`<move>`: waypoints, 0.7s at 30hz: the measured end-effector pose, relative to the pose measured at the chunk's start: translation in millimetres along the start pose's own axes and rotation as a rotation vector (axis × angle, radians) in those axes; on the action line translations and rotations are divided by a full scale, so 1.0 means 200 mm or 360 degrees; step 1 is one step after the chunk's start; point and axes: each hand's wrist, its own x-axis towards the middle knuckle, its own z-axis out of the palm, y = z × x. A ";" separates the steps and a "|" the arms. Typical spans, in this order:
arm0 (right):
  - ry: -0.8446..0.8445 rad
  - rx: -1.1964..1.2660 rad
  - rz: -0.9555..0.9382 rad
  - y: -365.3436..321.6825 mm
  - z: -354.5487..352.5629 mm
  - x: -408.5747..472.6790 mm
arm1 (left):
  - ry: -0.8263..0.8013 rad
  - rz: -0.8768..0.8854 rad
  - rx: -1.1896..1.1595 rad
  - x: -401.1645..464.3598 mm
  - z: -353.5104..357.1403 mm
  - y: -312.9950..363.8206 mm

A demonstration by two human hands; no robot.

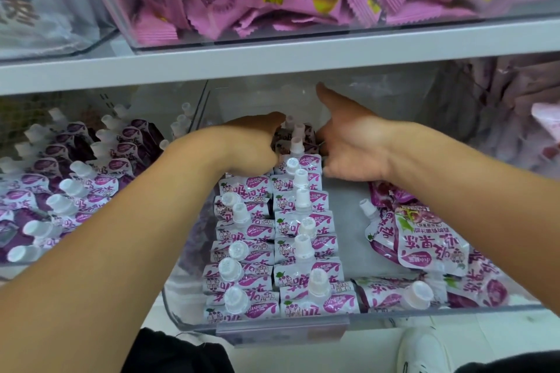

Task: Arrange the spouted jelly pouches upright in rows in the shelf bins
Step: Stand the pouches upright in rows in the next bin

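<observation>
Mid-arrangement, by the look of it: two upright rows of purple-and-white spouted jelly pouches with white caps (303,239) standing in the left half of the clear plastic shelf bin (272,328). Left hand (251,145) curled over the rear of the left row, grip seemingly on a pouch, though fingers hidden. Right hand (348,145) spread, fingertips against the rear pouches, grasping nothing. Loose pouches lying flat on the right (424,239); next, probably, squaring the back, then standing those up.

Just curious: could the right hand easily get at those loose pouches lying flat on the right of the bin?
Probably yes. The right hand is up at the back rows, and the loose pouches lie uncovered below its forearm, with nothing between.
</observation>
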 end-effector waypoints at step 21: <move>0.0337 -0.0344 0.0066 0.02 0.03 -0.03 | 0.0082 0.0010 0.0209 -0.08 -0.03 -0.04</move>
